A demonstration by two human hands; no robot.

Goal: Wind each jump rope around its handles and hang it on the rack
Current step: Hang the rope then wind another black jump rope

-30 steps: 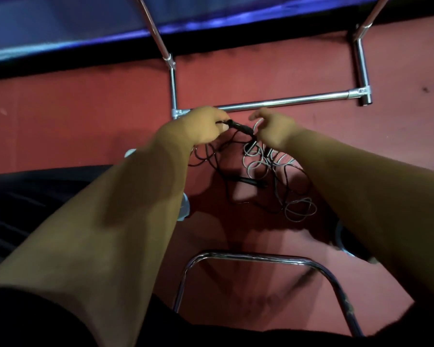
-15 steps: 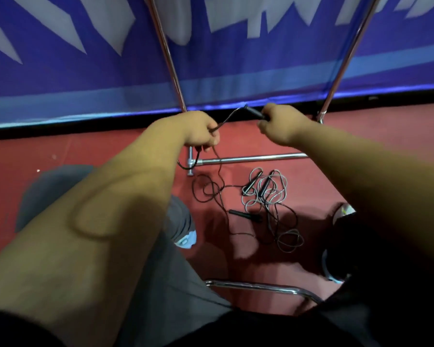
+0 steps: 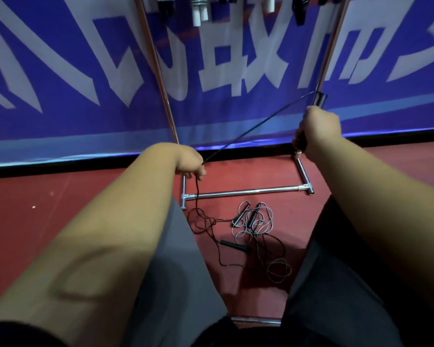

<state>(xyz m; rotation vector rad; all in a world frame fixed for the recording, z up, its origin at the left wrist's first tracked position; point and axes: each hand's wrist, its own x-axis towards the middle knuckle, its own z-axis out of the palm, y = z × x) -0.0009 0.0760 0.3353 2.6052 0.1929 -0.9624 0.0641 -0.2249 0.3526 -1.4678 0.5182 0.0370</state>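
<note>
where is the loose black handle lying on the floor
Head view: the loose black handle lies on the red floor near centre, between the person's legs, nearer than the rack's base bar and just below the grey rope tangle.

Rack (image 3: 248, 192) shiny chromed metal; floor (image 3: 48, 204) matt red; banner (image 3: 85, 71) glossy.
</note>
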